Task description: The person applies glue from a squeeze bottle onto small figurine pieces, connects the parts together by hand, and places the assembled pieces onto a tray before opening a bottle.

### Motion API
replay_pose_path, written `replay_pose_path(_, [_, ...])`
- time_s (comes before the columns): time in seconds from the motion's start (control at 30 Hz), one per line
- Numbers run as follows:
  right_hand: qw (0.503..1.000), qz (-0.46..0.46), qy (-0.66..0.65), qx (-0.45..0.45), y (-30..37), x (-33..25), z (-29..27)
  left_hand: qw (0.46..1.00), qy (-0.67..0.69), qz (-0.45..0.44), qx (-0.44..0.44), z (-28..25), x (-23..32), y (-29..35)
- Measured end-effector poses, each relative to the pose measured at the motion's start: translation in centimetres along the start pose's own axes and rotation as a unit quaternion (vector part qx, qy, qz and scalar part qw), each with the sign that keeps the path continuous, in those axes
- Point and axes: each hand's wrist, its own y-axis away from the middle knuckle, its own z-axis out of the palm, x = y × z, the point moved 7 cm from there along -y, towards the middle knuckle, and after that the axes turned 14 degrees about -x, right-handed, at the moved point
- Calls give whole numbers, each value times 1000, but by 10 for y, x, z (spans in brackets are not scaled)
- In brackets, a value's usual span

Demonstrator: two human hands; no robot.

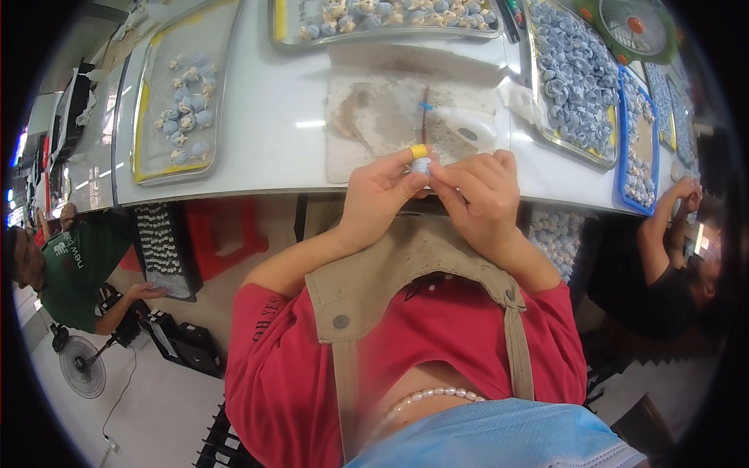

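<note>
Just past the table's front edge, my two hands meet over a small pale blue piece [421,165]. My left hand [376,191] is closed on it between thumb and forefinger, and a yellow band [419,150] wraps that forefinger. From the other side, the bent fingers of my right hand [481,187] pinch at the same piece; its lower part is hidden by the fingertips. Beyond them lies a stained, light-coloured sheet [347,156]. On the sheet are a thin brown stick with a blue part [426,109] and a smooth white rounded object [468,125].
Trays of small blue-and-cream figures stand at left [140,148] and back [390,40]. At right are a tray of blue cup-shaped pieces [577,86], a blue tray [623,175] and a green-rimmed fan [636,27]. Co-workers sit left [78,257] and right [647,273].
</note>
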Motion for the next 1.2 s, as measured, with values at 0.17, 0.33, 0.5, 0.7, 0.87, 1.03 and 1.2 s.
replay_pose_path(0.17, [998, 0, -48, -49, -8, 13, 5, 1000, -22, 7, -6, -4, 2, 1])
replay_pose_path(0.33, [957, 69, -279, -39, 1, 38, 5, 992, 11, 101, -77, 12, 19, -3])
replay_pose_path(0.5, [836, 110, -529, -93, 11, 45, 20, 992, 13, 57, -114, 28, 18, -6])
replay_pose_path(0.7, [858, 84, -486, -147, 24, 47, 13, 970, -189, 99, -120, 43, 24, -8])
replay_pose_path(0.87, [859, 62, -494, -117, 30, 48, 8, 945, -269, 126, -139, 54, 30, -9])
replay_pose_path(1.03, [874, 42, -472, -106, 31, 49, 3, 961, -208, 112, -146, 55, 24, -11])
replay_pose_path(1.2, [885, 15, -452, -115, 24, 43, 3, 961, -211, 96, -147, 48, 27, -4])
